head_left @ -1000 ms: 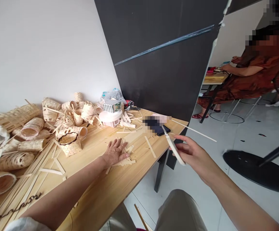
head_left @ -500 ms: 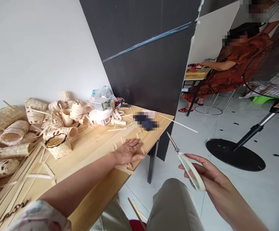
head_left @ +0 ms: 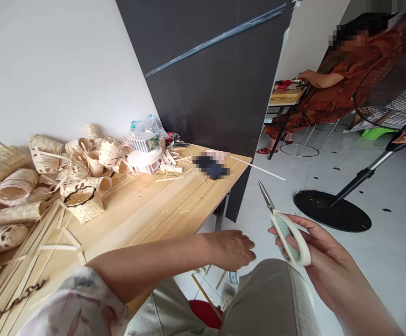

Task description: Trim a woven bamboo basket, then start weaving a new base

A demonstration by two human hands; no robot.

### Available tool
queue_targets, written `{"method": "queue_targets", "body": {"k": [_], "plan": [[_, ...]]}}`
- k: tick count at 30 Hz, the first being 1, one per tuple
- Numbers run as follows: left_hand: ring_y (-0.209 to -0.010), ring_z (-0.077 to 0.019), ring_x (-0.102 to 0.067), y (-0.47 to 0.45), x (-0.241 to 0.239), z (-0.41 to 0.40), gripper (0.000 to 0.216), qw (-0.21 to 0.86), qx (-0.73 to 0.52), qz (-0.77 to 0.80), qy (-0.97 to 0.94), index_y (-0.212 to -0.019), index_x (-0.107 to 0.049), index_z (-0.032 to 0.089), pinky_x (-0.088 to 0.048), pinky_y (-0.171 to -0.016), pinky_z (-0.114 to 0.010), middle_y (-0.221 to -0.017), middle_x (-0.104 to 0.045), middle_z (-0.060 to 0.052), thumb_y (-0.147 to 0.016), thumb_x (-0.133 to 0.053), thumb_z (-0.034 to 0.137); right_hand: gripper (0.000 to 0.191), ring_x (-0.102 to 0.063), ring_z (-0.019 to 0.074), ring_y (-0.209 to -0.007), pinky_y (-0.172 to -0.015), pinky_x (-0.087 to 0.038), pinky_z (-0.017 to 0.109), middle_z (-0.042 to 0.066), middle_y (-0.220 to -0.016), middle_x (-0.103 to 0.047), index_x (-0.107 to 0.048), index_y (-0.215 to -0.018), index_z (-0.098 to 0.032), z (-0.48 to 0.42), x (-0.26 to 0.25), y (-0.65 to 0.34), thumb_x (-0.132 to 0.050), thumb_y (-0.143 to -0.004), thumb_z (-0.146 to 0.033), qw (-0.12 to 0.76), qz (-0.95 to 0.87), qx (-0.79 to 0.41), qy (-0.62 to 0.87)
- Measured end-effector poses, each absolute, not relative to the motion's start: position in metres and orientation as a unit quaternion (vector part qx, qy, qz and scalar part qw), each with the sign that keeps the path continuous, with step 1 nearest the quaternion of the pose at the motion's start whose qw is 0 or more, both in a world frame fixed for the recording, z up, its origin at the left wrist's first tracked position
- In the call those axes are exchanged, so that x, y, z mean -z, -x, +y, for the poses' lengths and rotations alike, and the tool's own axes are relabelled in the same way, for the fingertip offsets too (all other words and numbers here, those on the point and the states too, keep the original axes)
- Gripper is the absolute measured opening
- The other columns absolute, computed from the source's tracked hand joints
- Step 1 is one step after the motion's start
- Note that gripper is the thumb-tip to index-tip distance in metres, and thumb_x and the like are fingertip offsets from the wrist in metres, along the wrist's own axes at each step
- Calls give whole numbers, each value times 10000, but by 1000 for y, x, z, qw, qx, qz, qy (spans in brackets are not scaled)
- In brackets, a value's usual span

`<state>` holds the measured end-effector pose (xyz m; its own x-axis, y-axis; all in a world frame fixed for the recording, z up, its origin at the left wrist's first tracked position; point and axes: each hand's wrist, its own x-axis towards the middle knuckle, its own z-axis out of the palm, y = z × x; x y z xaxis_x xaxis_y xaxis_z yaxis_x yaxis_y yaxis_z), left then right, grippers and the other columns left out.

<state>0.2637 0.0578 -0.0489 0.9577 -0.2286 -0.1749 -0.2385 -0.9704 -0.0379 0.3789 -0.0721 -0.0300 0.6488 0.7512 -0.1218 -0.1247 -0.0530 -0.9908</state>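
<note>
Fingers (head_left: 309,226) of my right hand (head_left: 325,256) gripped the handles of closed scissors (head_left: 284,227).
Held above my knee, beside the table (head_left: 160,210) edge, their long axis slanted up-left, tips pointing away; my left hand (head_left: 231,248) hovered near, relaxed and empty.

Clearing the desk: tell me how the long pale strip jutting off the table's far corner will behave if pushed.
The long pale thin strip looks light and bendy, being so slender. Much of it overhangs the wooden table, so a nudge could probably tip it off. Flat, it seems unlikely to roll.
</note>
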Motion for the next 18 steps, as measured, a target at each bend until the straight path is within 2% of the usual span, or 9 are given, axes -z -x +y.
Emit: {"method": "queue_targets", "body": {"k": [2,4,7,8,9,12,15,18], "plan": [[-951,-161,-557,-259,33,66,186,7,-48,144,988,-836,-612,157,-406,-883,-255,-937,-623,-72,-750,-474,68,441,-582,205,-768,-576,-468,250,34,-864,-645,-556,-989,-284,-77,31,-380,-663,-570,-370,652,-230,-336,639],[-1022,-166,-528,-245,13,87,250,-16,-10,87,996,-931,-589,158,-405,-897,-255,-1012,-605,-79,-760,-437,57,437,-582,206,-775,-558,-465,237,29,-858,-651,-561,-970,-291,-79,31,-382,-669,-556,-382,655,-216,-334,643],[-1090,-156,-497,-209,-7,137,298,-36,-2,-142,989,-1043,-555,192,-372,-950,-241,-1123,-571,-41,-806,-397,106,444,-581,207,-771,-572,-476,241,34,-854,-656,-564,-965,-292,-78,30,-385,-678,-553,-409,651,-214,-339,644],[-1095,-172,-499,-196,-8,154,321,-26,5,-196,980,-1087,-534,168,-376,-953,-271,-1142,-560,-65,-831,-348,118,447,-582,212,-780,-588,-482,249,40,-861,-656,-563,-969,-289,-77,30,-385,-677,-558,-423,648,-221,-343,643],[-1117,-207,-486,-183,-7,170,346,-15,16,-240,971,-1147,-493,121,-365,-968,-324,-1185,-529,-113,-854,-311,148,449,-583,218,-788,-601,-489,260,46,-870,-655,-562,-973,-286,-75,30,-386,-673,-566,-440,644,-230,-345,643],[-1201,-258,-410,-156,7,208,447,-5,26,-361,932,-1244,-399,68,-317,-1005,-379,-1315,-411,-174,-891,-290,320,461,-594,238,-778,-621,-508,310,68,-898,-654,-557,-999,-274,-69,31,-385,-643,-599,-486,628,-267,-344,644],[-1294,-238,-255,-149,22,226,538,-13,22,-410,912,-1325,-284,102,-225,-1051,-389,-1399,-301,-145,-897,-249,425,453,-607,246,-742,-629,-524,353,74,-897,-655,-560,-1001,-271,-66,33,-385,-634,-602,-474,616,-297,-345,643],[-1308,-233,-214,-152,29,227,581,-22,6,-418,908,-1333,-277,91,-189,-1059,-392,-1411,-271,-150,-892,-227,465,447,-619,260,-758,-644,-536,365,67,-880,-661,-573,-971,-276,-65,38,-388,-647,-565,-448,617,-294,-345,644]]}}
